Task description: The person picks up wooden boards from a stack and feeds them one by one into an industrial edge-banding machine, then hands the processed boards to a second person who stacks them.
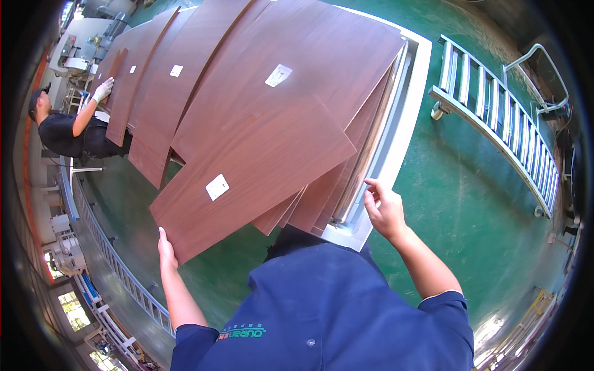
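Note:
My left hand holds the left end of a brown wood-grain panel, its thumb at the edge; the other fingers are mostly hidden. A white label is stuck on this panel. It lies slanted over a larger brown panel, which also bears a label. My right hand is off the panels, fingers loosely bent and apart, with nothing in it. Closest to it is the pale metal edge of the support under the stack. More panels show beneath.
Further brown panels overlap toward the far left, where a person in dark clothes and white gloves touches one. A wheeled roller conveyor stands on the green floor at right. A curved rail runs along the left.

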`<action>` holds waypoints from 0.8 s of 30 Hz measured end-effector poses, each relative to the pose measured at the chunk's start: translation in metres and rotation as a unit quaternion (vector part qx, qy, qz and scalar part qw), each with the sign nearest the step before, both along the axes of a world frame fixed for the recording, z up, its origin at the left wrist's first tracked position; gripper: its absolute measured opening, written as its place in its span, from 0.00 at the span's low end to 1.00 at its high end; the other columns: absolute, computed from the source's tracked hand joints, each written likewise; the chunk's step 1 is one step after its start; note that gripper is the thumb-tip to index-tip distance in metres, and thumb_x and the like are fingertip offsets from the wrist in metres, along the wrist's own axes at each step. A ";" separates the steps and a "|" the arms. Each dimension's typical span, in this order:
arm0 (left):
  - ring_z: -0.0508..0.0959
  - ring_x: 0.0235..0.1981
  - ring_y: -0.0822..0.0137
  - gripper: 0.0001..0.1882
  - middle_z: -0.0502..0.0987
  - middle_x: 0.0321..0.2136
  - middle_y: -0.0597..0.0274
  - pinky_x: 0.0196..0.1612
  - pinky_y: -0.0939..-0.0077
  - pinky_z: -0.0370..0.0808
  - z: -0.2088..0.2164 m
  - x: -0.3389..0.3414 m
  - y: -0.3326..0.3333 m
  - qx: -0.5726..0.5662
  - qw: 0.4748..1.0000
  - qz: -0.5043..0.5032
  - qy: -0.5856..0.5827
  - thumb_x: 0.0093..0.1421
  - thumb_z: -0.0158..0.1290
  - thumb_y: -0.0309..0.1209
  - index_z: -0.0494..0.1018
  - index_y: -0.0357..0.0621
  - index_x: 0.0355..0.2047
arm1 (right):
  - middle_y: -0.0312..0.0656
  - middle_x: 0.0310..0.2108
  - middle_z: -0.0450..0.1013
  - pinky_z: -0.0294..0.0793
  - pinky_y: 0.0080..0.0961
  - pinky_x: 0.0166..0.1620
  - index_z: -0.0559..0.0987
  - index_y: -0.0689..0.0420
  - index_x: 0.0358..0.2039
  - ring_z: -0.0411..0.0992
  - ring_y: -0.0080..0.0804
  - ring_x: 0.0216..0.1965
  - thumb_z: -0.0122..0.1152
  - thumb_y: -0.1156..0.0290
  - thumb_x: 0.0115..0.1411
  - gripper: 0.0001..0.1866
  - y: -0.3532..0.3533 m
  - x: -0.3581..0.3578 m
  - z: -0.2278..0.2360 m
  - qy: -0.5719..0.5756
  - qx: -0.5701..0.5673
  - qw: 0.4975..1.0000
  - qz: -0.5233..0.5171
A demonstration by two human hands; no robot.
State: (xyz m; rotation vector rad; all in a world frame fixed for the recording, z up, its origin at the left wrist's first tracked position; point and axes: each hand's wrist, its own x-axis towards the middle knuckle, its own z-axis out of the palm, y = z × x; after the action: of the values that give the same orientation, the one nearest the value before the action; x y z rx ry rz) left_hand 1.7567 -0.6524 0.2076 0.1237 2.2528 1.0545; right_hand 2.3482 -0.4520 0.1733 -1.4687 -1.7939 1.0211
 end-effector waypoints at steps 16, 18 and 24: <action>0.75 0.45 0.71 0.14 0.75 0.43 0.64 0.53 0.75 0.71 0.073 0.157 0.157 0.114 0.868 -0.396 0.278 0.72 0.46 0.36 0.72 0.39 0.48 | 0.45 0.30 0.77 0.76 0.28 0.33 0.77 0.63 0.46 0.74 0.30 0.25 0.55 0.77 0.63 0.11 -0.082 0.013 -0.020 0.168 -0.145 0.973 -0.067; 0.75 0.43 0.73 0.11 0.75 0.41 0.64 0.49 0.78 0.73 0.090 0.229 0.205 0.150 0.830 -0.488 0.223 0.70 0.49 0.32 0.72 0.38 0.48 | 0.45 0.36 0.76 0.76 0.27 0.33 0.73 0.62 0.51 0.74 0.29 0.27 0.54 0.82 0.60 0.17 -0.088 0.009 -0.006 0.251 -0.122 0.955 -0.106; 0.77 0.34 0.67 0.15 0.76 0.38 0.59 0.41 0.74 0.75 0.098 0.407 0.283 0.131 0.603 -0.687 0.383 0.63 0.57 0.33 0.74 0.41 0.48 | 0.42 0.46 0.73 0.74 0.20 0.37 0.69 0.61 0.58 0.71 0.22 0.33 0.57 0.85 0.55 0.28 -0.118 0.043 -0.002 0.240 -0.085 0.954 -0.161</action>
State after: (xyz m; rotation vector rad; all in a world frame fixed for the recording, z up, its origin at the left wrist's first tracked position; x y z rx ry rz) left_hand 2.1635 -0.3696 0.3054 2.3577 1.6068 0.3376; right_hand 2.3910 -0.5697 0.1715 -1.4002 -1.1093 1.2511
